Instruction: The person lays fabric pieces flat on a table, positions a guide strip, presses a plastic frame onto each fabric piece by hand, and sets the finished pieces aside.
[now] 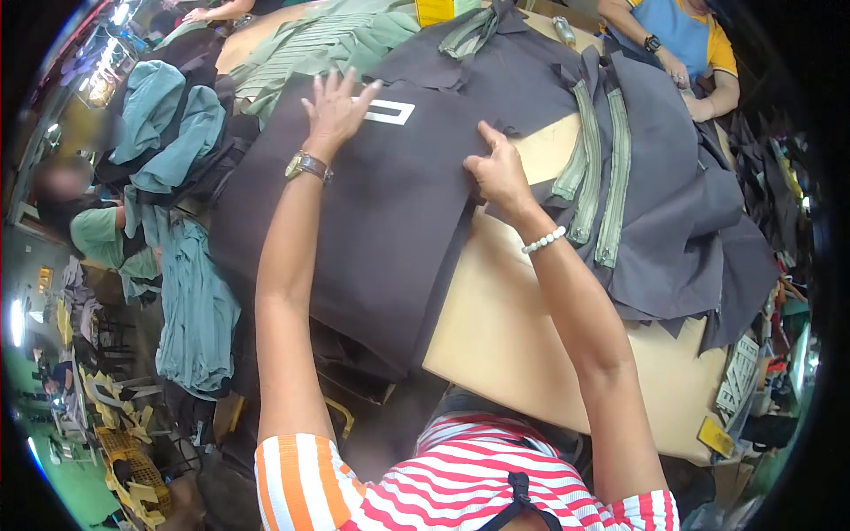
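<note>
A large dark grey fabric panel (pixel 354 230) lies over the table and hangs past its near edge. My left hand (pixel 336 111), with a wristwatch, rests on its upper part with fingers spread. Beside those fingers is a white rectangular frame (pixel 405 113) on the fabric, its left end hidden by the hand. At the panel's right edge, my right hand (pixel 503 173), wearing a beaded bracelet, grips the cloth with its lower fingers curled; the index finger points out. Just right of it lie green zipper strips (pixel 584 177) on more dark fabric pieces (pixel 677 212).
The tan tabletop (pixel 505 301) shows between the fabrics. Light green cut pieces (pixel 319 53) lie at the back, and teal cloth (pixel 190 292) hangs at left. Across the table, a co-worker in a blue and yellow shirt (pixel 673 40) handles dark fabric. Another person (pixel 97 234) is at left.
</note>
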Demonstrator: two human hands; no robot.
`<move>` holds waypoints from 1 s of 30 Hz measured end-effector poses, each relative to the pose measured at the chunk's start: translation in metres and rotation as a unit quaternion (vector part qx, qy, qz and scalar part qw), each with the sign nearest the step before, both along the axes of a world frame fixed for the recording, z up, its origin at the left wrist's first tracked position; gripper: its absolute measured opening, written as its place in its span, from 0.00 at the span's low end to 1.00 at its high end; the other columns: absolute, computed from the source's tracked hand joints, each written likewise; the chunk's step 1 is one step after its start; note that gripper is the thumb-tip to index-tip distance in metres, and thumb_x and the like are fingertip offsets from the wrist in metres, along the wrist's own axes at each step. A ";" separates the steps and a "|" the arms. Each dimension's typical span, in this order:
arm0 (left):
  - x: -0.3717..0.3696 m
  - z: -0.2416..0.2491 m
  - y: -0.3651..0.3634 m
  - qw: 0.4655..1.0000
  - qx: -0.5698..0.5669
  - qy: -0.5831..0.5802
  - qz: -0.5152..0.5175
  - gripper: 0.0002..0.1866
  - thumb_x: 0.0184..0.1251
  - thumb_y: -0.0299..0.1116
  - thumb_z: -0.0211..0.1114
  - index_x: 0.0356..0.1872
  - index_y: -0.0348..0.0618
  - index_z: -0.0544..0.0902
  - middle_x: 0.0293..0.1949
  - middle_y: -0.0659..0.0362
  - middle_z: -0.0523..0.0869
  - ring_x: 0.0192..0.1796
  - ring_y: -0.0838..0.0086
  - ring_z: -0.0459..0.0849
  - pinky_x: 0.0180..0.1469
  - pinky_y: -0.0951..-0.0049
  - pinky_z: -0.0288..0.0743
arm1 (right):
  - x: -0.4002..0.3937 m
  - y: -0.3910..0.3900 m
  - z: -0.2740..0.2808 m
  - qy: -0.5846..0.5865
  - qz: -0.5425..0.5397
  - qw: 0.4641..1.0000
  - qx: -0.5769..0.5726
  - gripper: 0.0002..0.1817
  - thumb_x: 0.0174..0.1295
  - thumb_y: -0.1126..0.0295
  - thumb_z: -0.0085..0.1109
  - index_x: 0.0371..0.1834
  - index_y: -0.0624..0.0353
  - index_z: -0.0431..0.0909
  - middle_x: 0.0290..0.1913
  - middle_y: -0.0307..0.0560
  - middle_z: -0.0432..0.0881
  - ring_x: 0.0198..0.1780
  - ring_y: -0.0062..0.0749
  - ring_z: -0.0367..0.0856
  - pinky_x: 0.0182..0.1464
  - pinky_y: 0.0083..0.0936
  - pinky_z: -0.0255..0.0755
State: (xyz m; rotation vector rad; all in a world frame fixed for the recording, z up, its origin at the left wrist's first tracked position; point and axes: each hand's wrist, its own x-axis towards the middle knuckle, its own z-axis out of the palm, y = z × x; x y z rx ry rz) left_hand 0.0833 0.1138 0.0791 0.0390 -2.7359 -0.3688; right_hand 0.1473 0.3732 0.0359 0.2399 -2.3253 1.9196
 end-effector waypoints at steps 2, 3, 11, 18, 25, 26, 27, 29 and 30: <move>-0.003 -0.023 0.003 0.996 -0.056 -0.064 -0.013 0.43 0.61 0.71 0.48 0.67 0.49 0.70 0.72 0.46 0.60 0.76 0.46 0.47 0.70 0.32 0.36 | 0.019 0.000 0.022 -0.031 -0.018 0.998 -0.059 0.36 0.54 0.76 0.57 0.68 0.75 0.58 0.53 0.62 0.78 0.48 0.40 0.82 0.52 0.27 0.74; -0.004 -0.032 0.004 0.993 -0.074 -0.090 -0.010 0.43 0.60 0.71 0.48 0.66 0.49 0.72 0.71 0.46 0.62 0.76 0.46 0.48 0.70 0.31 0.35 | 0.030 0.003 0.023 -0.001 -0.039 0.998 -0.041 0.34 0.55 0.76 0.57 0.67 0.73 0.60 0.50 0.60 0.78 0.44 0.37 0.82 0.49 0.27 0.74; 0.004 -0.031 0.012 0.999 -0.021 -0.037 0.017 0.44 0.57 0.73 0.50 0.65 0.48 0.73 0.69 0.48 0.66 0.75 0.45 0.50 0.68 0.28 0.32 | 0.085 0.009 0.011 0.352 0.068 0.902 0.240 0.35 0.50 0.80 0.58 0.66 0.56 0.65 0.34 0.47 0.82 0.38 0.42 0.81 0.49 0.36 0.72; -0.005 -0.034 0.006 0.996 -0.037 -0.082 0.002 0.49 0.52 0.77 0.50 0.66 0.49 0.72 0.71 0.48 0.64 0.76 0.45 0.49 0.68 0.28 0.32 | 0.097 -0.027 0.025 0.340 0.248 0.814 0.399 0.45 0.53 0.76 0.53 0.77 0.51 0.46 0.26 0.49 0.81 0.42 0.47 0.79 0.60 0.48 0.63; 0.007 -0.018 0.017 0.994 -0.019 -0.105 0.031 0.51 0.47 0.80 0.51 0.67 0.54 0.72 0.71 0.52 0.64 0.76 0.47 0.48 0.68 0.28 0.31 | 0.124 0.026 0.041 0.357 0.147 0.826 0.411 0.36 0.56 0.76 0.55 0.72 0.49 0.61 0.40 0.46 0.75 0.50 0.41 0.75 0.51 0.53 0.71; 0.007 -0.018 0.018 0.994 -0.018 -0.105 0.033 0.51 0.47 0.80 0.51 0.67 0.53 0.72 0.71 0.52 0.64 0.76 0.47 0.48 0.68 0.28 0.31 | 0.126 0.036 0.046 0.364 0.111 0.829 0.411 0.34 0.57 0.74 0.56 0.71 0.48 0.63 0.40 0.45 0.75 0.50 0.40 0.75 0.50 0.54 0.71; 0.008 -0.017 0.019 0.994 -0.018 -0.105 0.035 0.51 0.47 0.81 0.51 0.67 0.53 0.72 0.71 0.52 0.64 0.76 0.47 0.48 0.68 0.28 0.31 | 0.128 0.041 0.050 0.371 0.074 0.830 0.410 0.33 0.58 0.71 0.57 0.70 0.47 0.64 0.40 0.44 0.74 0.50 0.39 0.74 0.50 0.55 0.72; 0.011 -0.012 0.020 0.992 -0.012 -0.120 0.034 0.53 0.45 0.81 0.52 0.67 0.52 0.71 0.71 0.51 0.64 0.76 0.46 0.47 0.69 0.30 0.30 | 0.126 0.047 0.064 0.403 -0.001 0.812 0.421 0.28 0.56 0.69 0.57 0.64 0.48 0.72 0.39 0.42 0.73 0.49 0.39 0.74 0.49 0.57 0.73; 0.011 -0.010 0.022 0.992 -0.011 -0.126 0.030 0.54 0.44 0.81 0.53 0.68 0.51 0.70 0.71 0.51 0.64 0.76 0.46 0.47 0.70 0.31 0.29 | 0.126 0.045 0.071 0.421 -0.013 0.816 0.395 0.26 0.55 0.70 0.57 0.61 0.49 0.74 0.38 0.41 0.72 0.49 0.38 0.74 0.48 0.58 0.73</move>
